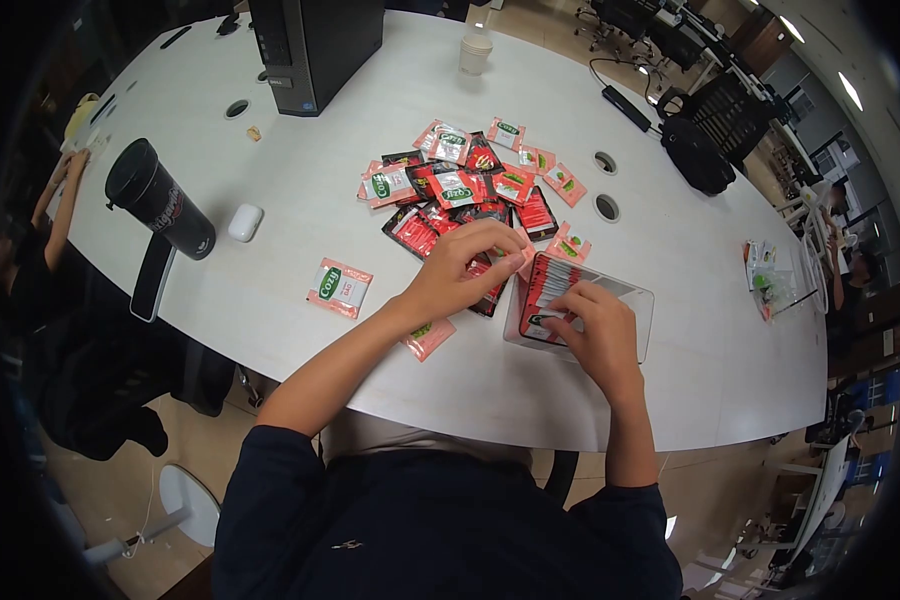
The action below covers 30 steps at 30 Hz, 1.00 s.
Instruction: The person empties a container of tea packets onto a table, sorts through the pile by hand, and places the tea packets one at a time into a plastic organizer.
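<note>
My left hand (475, 265) is closed, thumb and fingertips pinched on a pink tea bag packet (526, 258) at the near edge of a loose pile. At a clear plastic box (630, 310), my right hand (602, 325) reaches over the side with bent fingers. Its thumb and fingertips press on the row of upright tea bag packets (548, 285) inside; the exact grip is partly hidden. Red, black and pink packets (457, 187) lie heaped beyond my left hand. One "Cozy" packet (340, 287) lies apart at the left, and another packet (430, 340) is partly under my left forearm.
A black tumbler (160, 198), a phone (152, 277) and a white earbud case (245, 222) stand at the left. Farther back are a black computer tower (315, 50) and a paper cup (475, 55). A black bag (697, 155) and a plastic bag (770, 280) lie at the right.
</note>
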Motion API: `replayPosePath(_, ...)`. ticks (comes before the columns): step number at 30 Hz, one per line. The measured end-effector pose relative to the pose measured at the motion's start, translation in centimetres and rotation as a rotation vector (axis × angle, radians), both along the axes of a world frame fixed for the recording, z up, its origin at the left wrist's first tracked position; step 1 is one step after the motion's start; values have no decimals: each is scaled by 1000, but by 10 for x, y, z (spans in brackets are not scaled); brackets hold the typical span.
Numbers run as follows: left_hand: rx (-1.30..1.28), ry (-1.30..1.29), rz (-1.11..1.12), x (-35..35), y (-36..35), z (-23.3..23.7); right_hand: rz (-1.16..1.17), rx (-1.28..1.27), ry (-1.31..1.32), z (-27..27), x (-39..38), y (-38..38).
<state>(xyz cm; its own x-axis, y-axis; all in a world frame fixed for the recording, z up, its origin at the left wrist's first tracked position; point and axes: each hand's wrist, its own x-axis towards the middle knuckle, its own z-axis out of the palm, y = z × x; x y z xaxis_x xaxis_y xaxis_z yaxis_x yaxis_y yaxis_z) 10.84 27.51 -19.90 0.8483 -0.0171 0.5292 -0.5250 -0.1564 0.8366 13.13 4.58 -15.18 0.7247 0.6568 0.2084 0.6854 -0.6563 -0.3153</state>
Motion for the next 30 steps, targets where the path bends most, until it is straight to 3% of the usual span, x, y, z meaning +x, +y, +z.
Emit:
replayPosePath(11, 8, -8, 2, 3, 1, -5, 10, 0, -115, 1, -4, -2)
replayPosePath(17, 12, -11, 25, 2, 2, -3, 12, 24, 44, 0, -2, 0)
replayPosePath(30, 21, -56, 79, 3, 2, -5, 28, 14, -80, -4, -3, -2)
